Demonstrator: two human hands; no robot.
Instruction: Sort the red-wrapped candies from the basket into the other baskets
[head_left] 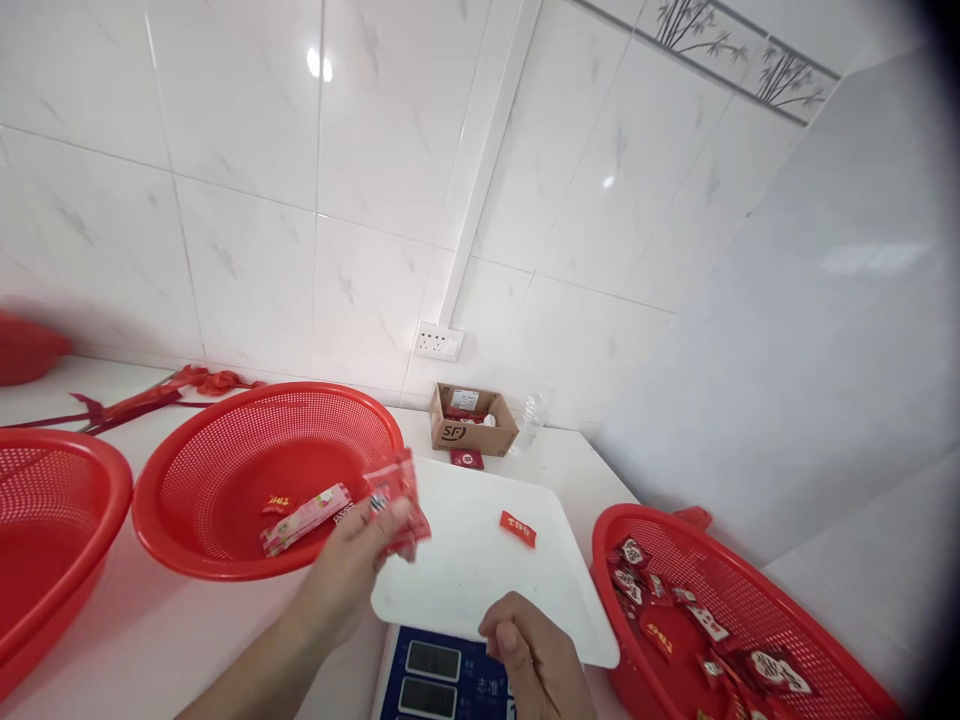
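Note:
My left hand (360, 560) is closed round a few small red and pink packets (397, 500), held up between the left basket and the scale. My right hand (536, 650) is curled with its thumb against the fingers, over the front edge of the scale's white tray (457, 570); nothing shows in it. One small red packet (518, 529) with yellow lettering lies on that tray. Below it, the scale's blue panel (450, 670) with dark displays is partly covered by my right hand. A red basket (202, 470) beside my left hand holds a pink patterned strip packet (307, 518) and several smaller packets.
At right, another red basket (750, 590) holds many red packets. A cardboard box (476, 435) stands near the wall with a dark red packet (467, 459) before it and a clear plastic bottle (534, 415) beside it. Red ribbons (187, 385) and another basket (67, 500) are at left.

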